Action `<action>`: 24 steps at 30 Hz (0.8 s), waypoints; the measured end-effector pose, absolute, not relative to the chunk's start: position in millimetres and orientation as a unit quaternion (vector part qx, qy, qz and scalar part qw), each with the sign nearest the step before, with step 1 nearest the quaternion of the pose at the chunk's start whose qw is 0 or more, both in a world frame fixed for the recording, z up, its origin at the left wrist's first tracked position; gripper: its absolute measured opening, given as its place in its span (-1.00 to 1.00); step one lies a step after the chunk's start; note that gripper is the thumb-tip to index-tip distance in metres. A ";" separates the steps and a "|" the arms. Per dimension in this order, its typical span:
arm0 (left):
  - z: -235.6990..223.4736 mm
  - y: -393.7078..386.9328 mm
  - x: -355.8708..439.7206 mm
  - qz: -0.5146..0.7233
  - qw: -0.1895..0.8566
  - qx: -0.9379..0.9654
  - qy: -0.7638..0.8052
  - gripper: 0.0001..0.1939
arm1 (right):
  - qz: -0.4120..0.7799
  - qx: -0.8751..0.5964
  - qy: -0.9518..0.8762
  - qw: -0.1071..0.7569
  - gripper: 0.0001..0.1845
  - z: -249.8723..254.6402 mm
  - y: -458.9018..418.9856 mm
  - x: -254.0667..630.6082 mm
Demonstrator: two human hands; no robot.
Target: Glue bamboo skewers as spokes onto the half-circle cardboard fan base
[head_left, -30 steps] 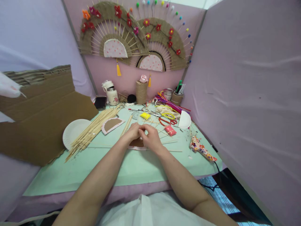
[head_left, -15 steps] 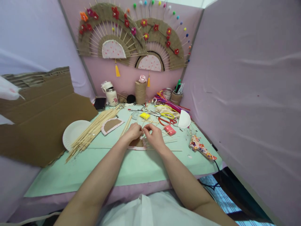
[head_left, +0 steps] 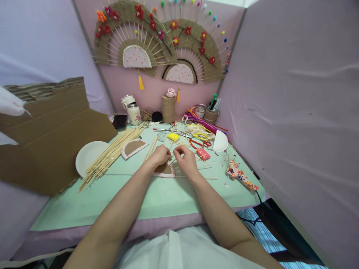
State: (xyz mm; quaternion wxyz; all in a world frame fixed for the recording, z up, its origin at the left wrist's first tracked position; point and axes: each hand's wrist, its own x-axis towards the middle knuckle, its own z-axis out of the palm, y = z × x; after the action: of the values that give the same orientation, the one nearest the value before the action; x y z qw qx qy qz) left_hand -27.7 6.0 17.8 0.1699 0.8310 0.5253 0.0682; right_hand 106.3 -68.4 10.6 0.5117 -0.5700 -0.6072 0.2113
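Observation:
My left hand (head_left: pixel 161 155) is closed, fingers pinched together above a brown cardboard half-disc (head_left: pixel 164 169) with a pale pink-white edging. Just to its right, my right hand (head_left: pixel 185 160) is pinched too, its fingertips a small gap away from the left ones. Whatever lies between the fingers of either hand is too small to make out. Thin wooden sticks (head_left: pixel 206 178) reach out sideways from the half-disc, which is partly covered by my left hand. A second edged cardboard half-disc (head_left: pixel 134 148) rests farther left.
A heap of wooden sticks (head_left: pixel 112 157) overlaps a white paper plate (head_left: pixel 89 157). Big cardboard (head_left: pixel 56 149) stands at the left. Red-handled scissors (head_left: pixel 198 143), a pink packet (head_left: pixel 203 154) and a yellow packet (head_left: pixel 173 137) lie behind my hands. A patterned glue gun (head_left: pixel 240 176) lies right.
My fingertips have moved a little apart, the right hand shifting slightly right. More of the half-disc's right edge shows. The whole view has shifted slightly.

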 end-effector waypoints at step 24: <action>15.8 8.7 -28.9 0.077 0.157 0.833 0.525 -0.85 | 0.545 -0.598 -0.371 0.456 -0.78 35.7 -20.1 127.6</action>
State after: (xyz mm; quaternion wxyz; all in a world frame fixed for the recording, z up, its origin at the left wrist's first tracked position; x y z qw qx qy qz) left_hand -28.9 8.7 15.8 0.1572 0.8329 0.5249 0.0774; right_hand 127.6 -20.1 35.7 0.4557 -0.5982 -0.3711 0.5447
